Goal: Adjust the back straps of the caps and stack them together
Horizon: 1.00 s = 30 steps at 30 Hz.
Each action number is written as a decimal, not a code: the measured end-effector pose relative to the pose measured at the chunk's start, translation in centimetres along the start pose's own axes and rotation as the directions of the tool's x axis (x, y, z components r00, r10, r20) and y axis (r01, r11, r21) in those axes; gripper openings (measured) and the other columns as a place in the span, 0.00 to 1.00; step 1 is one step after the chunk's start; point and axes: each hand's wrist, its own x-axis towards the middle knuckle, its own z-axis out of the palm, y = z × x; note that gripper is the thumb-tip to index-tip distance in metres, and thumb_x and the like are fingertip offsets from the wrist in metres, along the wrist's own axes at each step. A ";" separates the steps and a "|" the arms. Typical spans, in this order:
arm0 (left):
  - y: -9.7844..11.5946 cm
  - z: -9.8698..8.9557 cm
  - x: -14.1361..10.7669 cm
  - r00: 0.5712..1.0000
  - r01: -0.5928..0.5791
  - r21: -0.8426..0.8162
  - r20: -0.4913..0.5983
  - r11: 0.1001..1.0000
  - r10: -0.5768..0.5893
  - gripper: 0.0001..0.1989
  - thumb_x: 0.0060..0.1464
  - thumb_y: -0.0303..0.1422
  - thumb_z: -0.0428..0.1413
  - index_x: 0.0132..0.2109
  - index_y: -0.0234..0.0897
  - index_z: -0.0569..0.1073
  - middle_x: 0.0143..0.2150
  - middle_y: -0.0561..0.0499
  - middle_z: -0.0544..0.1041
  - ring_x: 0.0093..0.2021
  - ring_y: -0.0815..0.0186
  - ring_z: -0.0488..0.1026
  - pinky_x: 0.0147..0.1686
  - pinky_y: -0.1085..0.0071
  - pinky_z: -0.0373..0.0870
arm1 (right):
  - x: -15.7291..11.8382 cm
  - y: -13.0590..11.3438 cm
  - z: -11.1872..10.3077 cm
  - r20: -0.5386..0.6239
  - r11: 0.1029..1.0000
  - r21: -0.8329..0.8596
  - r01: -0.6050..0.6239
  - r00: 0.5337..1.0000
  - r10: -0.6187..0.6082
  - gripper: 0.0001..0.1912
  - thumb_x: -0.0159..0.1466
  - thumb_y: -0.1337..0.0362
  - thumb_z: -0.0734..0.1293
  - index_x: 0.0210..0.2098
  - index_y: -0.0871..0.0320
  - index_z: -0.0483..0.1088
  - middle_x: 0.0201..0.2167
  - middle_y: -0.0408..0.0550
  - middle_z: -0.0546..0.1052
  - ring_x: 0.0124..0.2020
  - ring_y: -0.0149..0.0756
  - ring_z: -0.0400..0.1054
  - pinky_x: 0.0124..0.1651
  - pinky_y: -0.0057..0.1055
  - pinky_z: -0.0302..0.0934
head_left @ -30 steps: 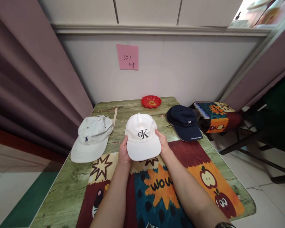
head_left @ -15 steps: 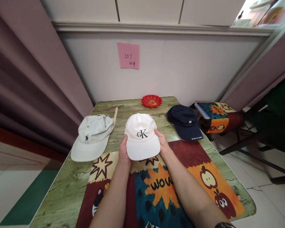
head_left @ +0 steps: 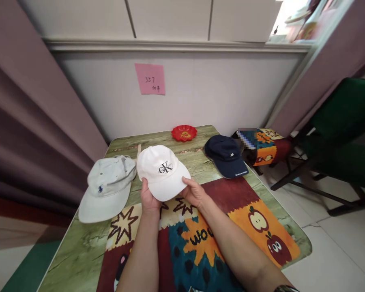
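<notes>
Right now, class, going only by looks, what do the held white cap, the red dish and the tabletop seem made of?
White cap: probably matte woven cloth, perhaps cotton; its soft surface shows no gloss.
Red dish: likely smooth moulded plastic, judging by its even colour and scalloped rim.
Tabletop: wood-grain pattern, smooth; real wood or printed covering, I cannot tell.

Middle cap [head_left: 159, 168] is resting between the left hand [head_left: 150, 196] and right hand [head_left: 194, 192], above the table [head_left: 79, 239]. Left cap [head_left: 109, 182] is lying on the table near its left edge; right cap [head_left: 226, 156] is lying near the right edge. Mat [head_left: 222, 190] is covering the near part, running beneath both forearms [head_left: 234, 247]. Dish [head_left: 184, 134] is sitting behind the caps, near the far edge. Note [head_left: 150, 80] is sticking to the wall [head_left: 215, 89] behind. Chair [head_left: 346, 109] is standing off to the right.
</notes>
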 end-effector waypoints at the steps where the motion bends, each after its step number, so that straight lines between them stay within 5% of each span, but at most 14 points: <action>1: -0.1 0.1 0.1 1.000 0.000 0.002 0.011 1.000 0.000 0.28 0.68 0.43 0.43 0.71 0.40 0.58 0.61 0.44 0.72 0.65 0.56 0.65 0.68 0.57 0.54 | -0.1 0.5 0.4 -0.068 0.999 0.004 0.046 0.997 -0.046 0.23 0.58 0.66 0.72 0.53 0.56 0.70 0.48 0.47 0.81 0.46 0.41 0.77 0.52 0.42 0.71; 5: -0.3 0.8 0.2 0.998 0.042 0.034 0.050 0.999 -0.043 0.27 0.68 0.42 0.42 0.70 0.41 0.60 0.60 0.44 0.75 0.66 0.57 0.65 0.68 0.57 0.54 | -0.9 1.1 2.1 -0.172 0.983 -0.049 0.179 0.968 -0.185 0.23 0.57 0.65 0.73 0.52 0.56 0.71 0.47 0.46 0.82 0.44 0.41 0.78 0.49 0.40 0.73; 8: -0.4 1.5 -0.2 0.993 0.074 0.067 0.090 0.995 -0.080 0.27 0.69 0.44 0.40 0.66 0.39 0.66 0.56 0.42 0.78 0.61 0.58 0.71 0.65 0.57 0.60 | -2.1 -0.9 3.3 -0.184 0.960 -0.124 0.251 0.945 -0.271 0.23 0.56 0.69 0.73 0.51 0.57 0.71 0.45 0.47 0.82 0.41 0.41 0.78 0.51 0.43 0.73; 15: -0.7 1.7 -0.7 0.959 0.207 0.233 0.144 0.950 -0.244 0.33 0.67 0.51 0.38 0.54 0.27 0.75 0.51 0.30 0.79 0.50 0.48 0.78 0.51 0.48 0.73 | -3.2 -12.6 3.5 -0.248 0.849 -0.194 0.491 0.813 -0.527 0.16 0.61 0.72 0.69 0.49 0.57 0.72 0.38 0.42 0.83 0.39 0.35 0.78 0.55 0.39 0.71; 19: -0.7 1.4 -0.7 0.975 0.181 0.245 0.084 0.953 -0.207 0.32 0.68 0.47 0.37 0.51 0.25 0.75 0.49 0.30 0.79 0.48 0.49 0.79 0.49 0.50 0.75 | -3.4 -18.9 1.2 -0.293 0.779 -0.170 0.603 0.724 -0.624 0.13 0.64 0.73 0.66 0.48 0.60 0.73 0.37 0.45 0.83 0.37 0.33 0.79 0.49 0.34 0.75; 21: -0.8 1.4 -0.7 0.977 0.174 0.230 0.079 0.957 -0.197 0.31 0.68 0.47 0.37 0.51 0.26 0.75 0.49 0.31 0.80 0.49 0.50 0.79 0.49 0.51 0.75 | -3.8 -20.7 -0.7 -0.413 0.783 -0.200 0.589 0.673 -0.613 0.11 0.65 0.72 0.66 0.46 0.60 0.74 0.36 0.45 0.83 0.35 0.31 0.79 0.45 0.29 0.75; 25: -0.9 1.5 -0.9 0.981 0.166 0.212 0.063 0.963 -0.183 0.30 0.68 0.47 0.39 0.52 0.25 0.75 0.49 0.30 0.80 0.49 0.50 0.79 0.49 0.50 0.75 | -4.9 -21.1 -5.1 -0.662 0.847 -0.286 0.449 0.546 -0.513 0.08 0.65 0.74 0.66 0.43 0.62 0.74 0.33 0.46 0.83 0.30 0.30 0.78 0.38 0.26 0.76; 30: -0.9 1.4 -1.0 0.982 0.165 0.220 0.053 0.961 -0.181 0.30 0.68 0.46 0.39 0.49 0.24 0.76 0.49 0.30 0.80 0.48 0.49 0.79 0.48 0.50 0.75 | -5.5 -20.1 -8.7 -0.730 0.853 -0.367 0.372 0.453 -0.512 0.06 0.64 0.74 0.67 0.40 0.62 0.73 0.29 0.47 0.82 0.30 0.32 0.77 0.33 0.26 0.76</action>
